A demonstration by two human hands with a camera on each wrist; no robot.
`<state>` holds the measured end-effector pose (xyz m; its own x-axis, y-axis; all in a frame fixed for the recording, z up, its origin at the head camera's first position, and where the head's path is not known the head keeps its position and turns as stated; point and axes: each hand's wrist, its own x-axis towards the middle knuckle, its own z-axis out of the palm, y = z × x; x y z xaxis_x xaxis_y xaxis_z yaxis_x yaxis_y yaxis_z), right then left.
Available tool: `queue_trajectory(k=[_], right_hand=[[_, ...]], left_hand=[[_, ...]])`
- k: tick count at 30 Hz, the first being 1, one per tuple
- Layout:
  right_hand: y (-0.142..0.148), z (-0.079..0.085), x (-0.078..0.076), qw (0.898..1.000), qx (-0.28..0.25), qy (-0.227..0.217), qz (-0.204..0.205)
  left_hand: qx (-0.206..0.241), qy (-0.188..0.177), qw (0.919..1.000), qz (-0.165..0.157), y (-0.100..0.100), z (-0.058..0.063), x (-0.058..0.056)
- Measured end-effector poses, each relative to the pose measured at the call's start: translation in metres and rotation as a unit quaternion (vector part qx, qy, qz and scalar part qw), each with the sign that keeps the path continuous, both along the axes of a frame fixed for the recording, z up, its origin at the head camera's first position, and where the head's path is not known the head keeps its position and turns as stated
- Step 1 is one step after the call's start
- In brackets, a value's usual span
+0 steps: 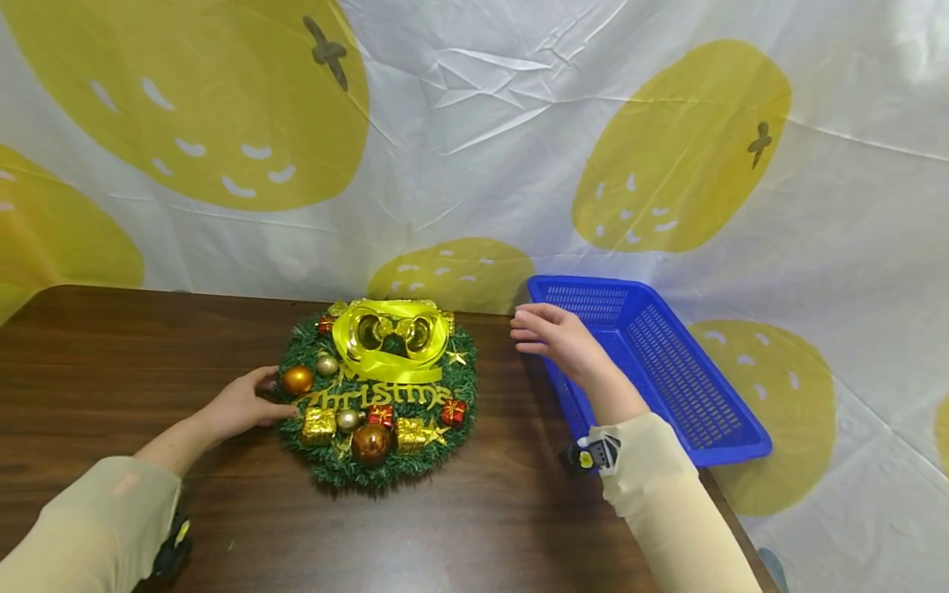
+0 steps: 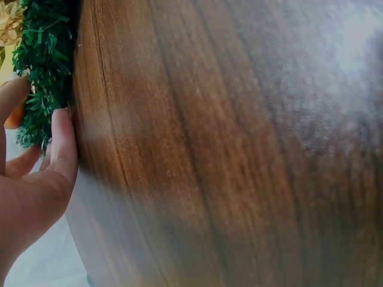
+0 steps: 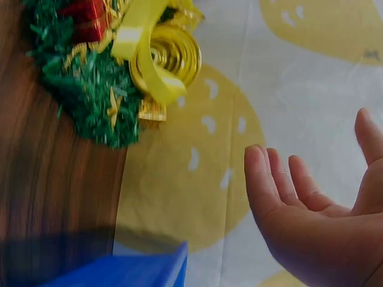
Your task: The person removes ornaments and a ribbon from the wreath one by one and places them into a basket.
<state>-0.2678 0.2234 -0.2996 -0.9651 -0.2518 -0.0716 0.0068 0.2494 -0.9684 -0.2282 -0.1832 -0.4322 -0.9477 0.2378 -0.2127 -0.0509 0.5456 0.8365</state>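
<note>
A round green Christmas wreath (image 1: pixel 371 473) lies on the brown table. It carries baubles, small red and gold gift boxes, gold "Christmas" lettering and a large shiny yellow ribbon bow (image 1: pixel 393 366) on its far side. At the wreath's left edge, my left hand (image 1: pixel 237 405) holds the rim; the left wrist view has digits (image 2: pixel 63 137) on either side of the green tinsel. My right hand (image 1: pixel 559 339) is raised near the left side of a blue plastic basket (image 1: pixel 652 362), apart from the wreath. Its fingers are extended and hold nothing.
The basket stands at the table's right side, with slotted walls. Behind the table (image 1: pixel 222 527) hangs a white cloth (image 1: pixel 474 165) printed with large yellow fruit. Each forearm has a dark device strapped at the wrist.
</note>
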Motion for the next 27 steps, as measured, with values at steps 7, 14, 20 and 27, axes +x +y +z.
queue_trajectory(k=[7,14,20,27], right_hand=[[-0.023,-0.007,0.012,0.998,-0.006,0.038,0.057],[-0.040,-0.015,0.022,0.991,0.027,0.070,0.113],[-0.056,-0.023,0.031,0.985,0.039,0.066,0.151],[-0.072,-0.032,0.037,0.979,0.063,0.080,0.176]], left_hand=[[0.004,-0.001,1.0000,0.001,0.000,-0.002,0.001],[0.006,-0.003,1.0000,0.004,0.000,-0.002,0.002],[0.008,-0.002,1.0000,0.006,0.000,-0.001,0.002],[0.008,-0.006,0.9999,0.005,0.001,0.002,0.002]])
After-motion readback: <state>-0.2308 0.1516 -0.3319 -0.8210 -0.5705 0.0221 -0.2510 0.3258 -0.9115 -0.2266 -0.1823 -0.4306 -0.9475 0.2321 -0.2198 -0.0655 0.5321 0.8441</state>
